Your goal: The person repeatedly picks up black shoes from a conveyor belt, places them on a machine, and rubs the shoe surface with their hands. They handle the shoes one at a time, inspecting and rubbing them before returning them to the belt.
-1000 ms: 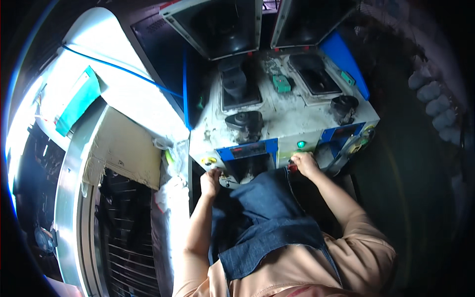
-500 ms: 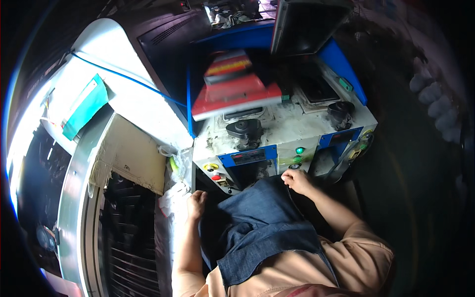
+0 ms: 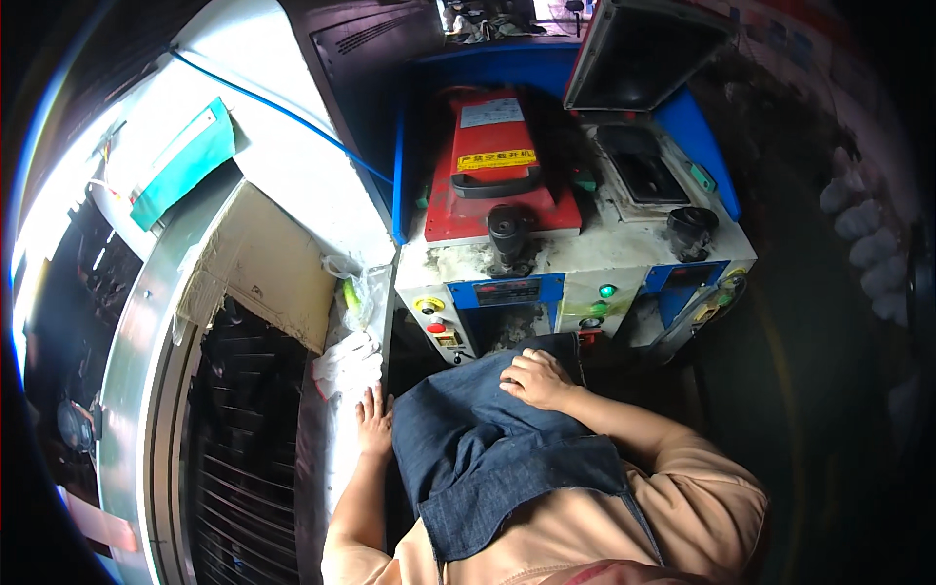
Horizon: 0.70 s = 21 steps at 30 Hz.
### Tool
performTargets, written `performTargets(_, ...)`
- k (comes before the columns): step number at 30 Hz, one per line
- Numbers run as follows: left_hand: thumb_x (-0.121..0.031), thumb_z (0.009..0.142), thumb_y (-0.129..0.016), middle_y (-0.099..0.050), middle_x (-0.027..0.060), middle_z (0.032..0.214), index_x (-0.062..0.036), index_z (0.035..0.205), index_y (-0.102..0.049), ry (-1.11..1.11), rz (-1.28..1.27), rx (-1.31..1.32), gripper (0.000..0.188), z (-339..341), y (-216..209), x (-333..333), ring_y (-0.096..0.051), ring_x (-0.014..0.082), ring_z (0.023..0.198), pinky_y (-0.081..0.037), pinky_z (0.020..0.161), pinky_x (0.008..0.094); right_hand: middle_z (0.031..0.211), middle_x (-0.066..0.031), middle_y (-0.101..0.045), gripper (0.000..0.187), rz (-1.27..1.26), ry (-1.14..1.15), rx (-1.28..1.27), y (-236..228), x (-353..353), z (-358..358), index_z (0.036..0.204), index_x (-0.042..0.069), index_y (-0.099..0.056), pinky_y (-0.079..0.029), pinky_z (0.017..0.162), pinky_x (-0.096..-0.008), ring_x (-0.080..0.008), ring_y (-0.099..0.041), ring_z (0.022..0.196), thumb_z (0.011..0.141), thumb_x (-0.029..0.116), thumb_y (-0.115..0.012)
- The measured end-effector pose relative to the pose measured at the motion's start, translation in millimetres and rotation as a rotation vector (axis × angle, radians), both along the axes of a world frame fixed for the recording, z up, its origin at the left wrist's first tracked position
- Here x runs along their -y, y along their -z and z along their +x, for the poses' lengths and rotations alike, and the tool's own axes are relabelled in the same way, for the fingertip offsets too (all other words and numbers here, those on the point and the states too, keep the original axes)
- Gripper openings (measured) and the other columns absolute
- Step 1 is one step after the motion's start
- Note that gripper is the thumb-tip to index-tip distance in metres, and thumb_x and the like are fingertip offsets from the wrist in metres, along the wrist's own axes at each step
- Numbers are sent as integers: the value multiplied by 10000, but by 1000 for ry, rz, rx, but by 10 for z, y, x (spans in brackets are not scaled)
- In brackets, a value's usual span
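Note:
My left hand lies palm down on a narrow white ledge, open, its fingers stretched out just below a white knit glove. Over my lap spreads a dark blue denim apron. My right hand rests on it, open, with loosely bent fingers and nothing visible in them. Ahead stands a press machine with two stations. Its left red lid, with a black handle, is down. A black clamp knob stands at that lid's front edge. The right lid is raised over a dark recessed plate.
A second clamp knob stands before the right station. Buttons, including a red one and a green one, line the machine's front. To my left are a clear plastic bag, a cardboard sheet and a slatted dark conveyor.
The red lid has come down onto the left station, and its clamp knob has changed position. My right hand moved left onto the apron. My left hand has uncurled onto the ledge.

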<state>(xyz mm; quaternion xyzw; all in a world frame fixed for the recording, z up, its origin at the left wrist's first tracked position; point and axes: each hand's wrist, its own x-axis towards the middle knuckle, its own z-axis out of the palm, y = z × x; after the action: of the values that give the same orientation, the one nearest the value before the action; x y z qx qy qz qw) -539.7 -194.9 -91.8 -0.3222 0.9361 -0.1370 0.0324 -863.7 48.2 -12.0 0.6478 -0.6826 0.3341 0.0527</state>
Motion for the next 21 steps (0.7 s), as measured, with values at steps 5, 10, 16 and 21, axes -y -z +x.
performTargets(5,-320,975,-403,-150,115,1669,-212,1471,-501,10,-20,-108,516,63,54,91,-189,324,1525,-212,1200,511,815,-40,-649,153,11,-12,82,8,75,5,855,119,-698,-494,779,-388,-255,-612,815,880,270,-695)
performTargets(10,-270,971,-417,-171,98,1666,-232,1501,-453,-47,87,-129,533,21,-153,-20,-229,286,1517,-228,1204,489,804,-34,-648,145,32,-1,47,2,97,53,846,122,-699,-495,775,-385,-253,-612,806,880,263,-696)
performTargets(16,-214,957,-440,-189,98,1662,-240,1484,-473,-44,27,-126,528,56,-33,29,-239,274,1514,-239,1203,463,797,-27,-646,134,28,16,55,4,102,36,837,128,-701,-496,772,-386,-249,-610,806,873,257,-701)
performTargets(21,-193,958,-441,-163,89,1670,-259,1495,-454,-57,34,-99,542,25,-108,-25,-210,262,1525,-226,1211,450,812,-26,-660,126,25,43,50,18,72,-1,833,130,-701,-499,765,-389,-251,-611,798,864,252,-709)
